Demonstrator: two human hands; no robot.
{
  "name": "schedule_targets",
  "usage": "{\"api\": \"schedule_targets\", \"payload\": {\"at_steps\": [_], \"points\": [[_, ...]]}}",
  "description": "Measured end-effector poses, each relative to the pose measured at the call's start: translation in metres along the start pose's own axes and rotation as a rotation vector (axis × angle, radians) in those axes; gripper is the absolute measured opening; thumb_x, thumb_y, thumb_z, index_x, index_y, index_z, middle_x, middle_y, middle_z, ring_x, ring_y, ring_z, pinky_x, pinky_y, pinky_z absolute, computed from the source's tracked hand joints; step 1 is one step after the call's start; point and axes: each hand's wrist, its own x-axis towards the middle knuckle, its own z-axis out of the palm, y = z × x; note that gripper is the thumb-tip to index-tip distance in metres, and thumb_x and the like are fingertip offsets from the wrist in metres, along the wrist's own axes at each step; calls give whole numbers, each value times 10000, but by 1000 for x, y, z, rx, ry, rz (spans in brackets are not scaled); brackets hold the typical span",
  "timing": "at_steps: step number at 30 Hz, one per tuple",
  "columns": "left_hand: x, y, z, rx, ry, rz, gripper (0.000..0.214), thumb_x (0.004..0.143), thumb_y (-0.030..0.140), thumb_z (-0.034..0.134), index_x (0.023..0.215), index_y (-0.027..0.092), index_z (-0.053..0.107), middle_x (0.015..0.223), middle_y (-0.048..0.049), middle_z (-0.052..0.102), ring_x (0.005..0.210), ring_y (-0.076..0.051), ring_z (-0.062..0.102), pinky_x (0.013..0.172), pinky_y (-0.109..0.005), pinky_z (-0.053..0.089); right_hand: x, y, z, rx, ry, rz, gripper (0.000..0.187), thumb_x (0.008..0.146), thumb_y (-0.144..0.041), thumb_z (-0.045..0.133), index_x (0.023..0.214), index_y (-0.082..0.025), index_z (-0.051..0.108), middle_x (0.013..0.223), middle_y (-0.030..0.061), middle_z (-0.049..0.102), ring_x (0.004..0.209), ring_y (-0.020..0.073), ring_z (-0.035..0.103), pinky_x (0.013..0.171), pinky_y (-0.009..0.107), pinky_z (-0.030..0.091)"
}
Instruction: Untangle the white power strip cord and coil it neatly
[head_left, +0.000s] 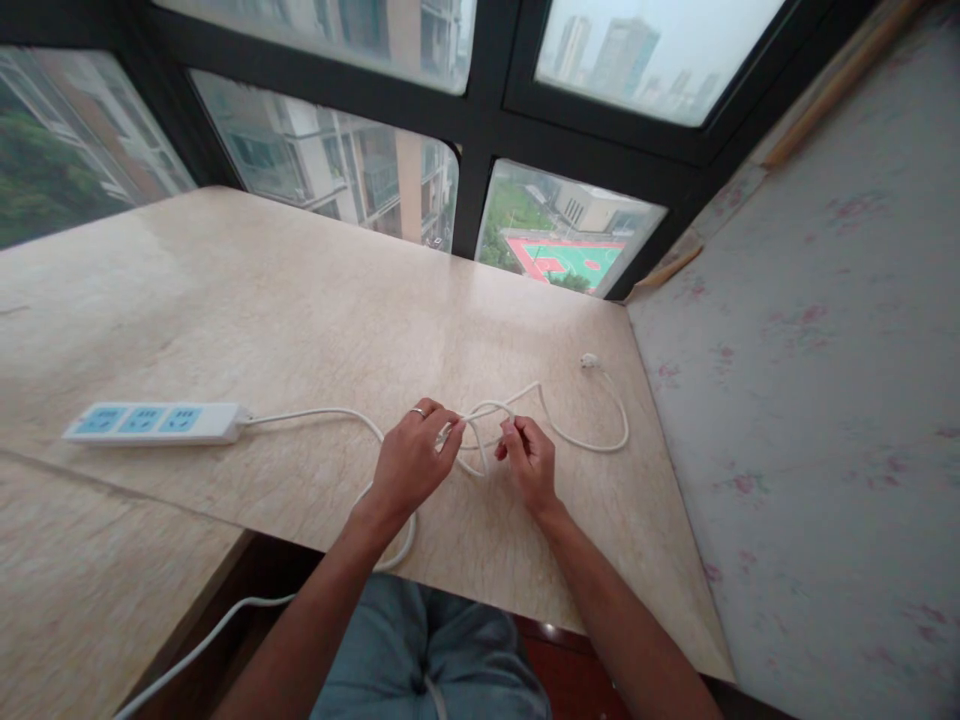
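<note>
A white power cord (585, 445) runs loosely over the stone-look counter. My left hand (418, 450), with a ring on one finger, pinches the cord near the middle of the counter. Just to its right, my right hand (531, 460) is closed on the same cord, and a small loop of it arches between the two hands. The white power strip (217, 425) with blue socket faces lies at the left, joined to the cord. At the cord's other end, a white plug (589, 360) rests on the counter to the upper right of my hands.
Dark-framed windows (480, 130) stand along the counter's (300, 320) far side. A flower-patterned wall (810, 420) closes off the right. Part of the cord hangs over the front edge near my legs (435, 650), beside a dark gap at lower left.
</note>
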Motion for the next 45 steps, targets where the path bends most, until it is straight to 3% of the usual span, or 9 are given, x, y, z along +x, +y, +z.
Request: {"api": "schedule_targets", "payload": {"at_steps": [5, 9, 14, 18, 26, 32, 36, 40, 45], "points": [[13, 13, 4, 91, 27, 72, 197, 881, 304, 589, 1023, 199, 675, 967, -63, 623, 801, -162, 610, 686, -267, 467, 0, 0, -2, -49, -16, -78, 217, 951, -342, 466, 839, -195, 580, 624, -26, 559, 583, 121, 535, 607, 246, 415], [23, 21, 14, 174, 11, 78, 154, 885, 293, 591, 914, 202, 712, 885, -56, 625, 769, -160, 596, 652, -262, 439, 0, 1, -2, -38, -5, -78, 213, 953, -341, 465, 859, -192, 586, 622, -29, 554, 571, 120, 533, 590, 246, 408], [27, 22, 24, 231, 101, 130, 205, 901, 275, 569, 787, 175, 706, 805, -62, 626, 753, -163, 584, 655, -267, 426, -1, 0, 0, 9, 34, -36, 232, 940, -366, 488, 818, -192, 582, 582, -37, 542, 529, 117, 521, 563, 246, 405], [22, 20, 28, 132, 167, 250, 217, 916, 260, 542, 783, 171, 689, 766, -44, 618, 713, -137, 580, 656, -248, 436, -1, 1, 1, 107, 125, 81, 259, 915, -406, 527, 766, -196, 555, 528, -53, 534, 455, 110, 517, 508, 238, 405], [8, 15, 19, -123, 176, 383, 104, 896, 198, 552, 836, 162, 627, 821, -44, 595, 745, -122, 587, 679, -234, 497, 2, -3, 3, 253, 195, 212, 302, 866, -458, 582, 723, -199, 521, 497, -74, 515, 399, 111, 536, 437, 226, 424], [-9, 14, 5, -297, 128, 356, 60, 813, 138, 612, 845, 177, 580, 837, -21, 562, 703, -100, 557, 610, -204, 487, 11, 12, -3, 232, 268, 314, 305, 822, -431, 608, 651, -200, 505, 463, -80, 489, 380, 97, 509, 403, 208, 390], [-21, 12, -10, -281, 40, 319, 80, 771, 118, 615, 807, 177, 575, 801, -21, 562, 723, -123, 551, 646, -240, 477, 13, 19, -2, 226, 221, 298, 284, 823, -421, 601, 669, -198, 519, 483, -72, 513, 410, 96, 522, 434, 205, 393], [-21, 15, -23, -228, -58, 259, 83, 801, 247, 633, 815, 178, 589, 816, -41, 582, 762, -153, 566, 688, -279, 478, 8, 14, 4, 221, 125, 230, 290, 851, -446, 575, 706, -203, 514, 501, -64, 535, 438, 102, 533, 476, 216, 415], [-4, 29, -25, -130, -25, 116, 250, 857, 395, 598, 963, 171, 633, 917, -69, 628, 770, -161, 589, 728, -305, 488, 4, 11, 6, 173, 78, 160, 275, 871, -439, 559, 729, -206, 522, 519, -55, 555, 466, 112, 537, 501, 231, 424]]}}
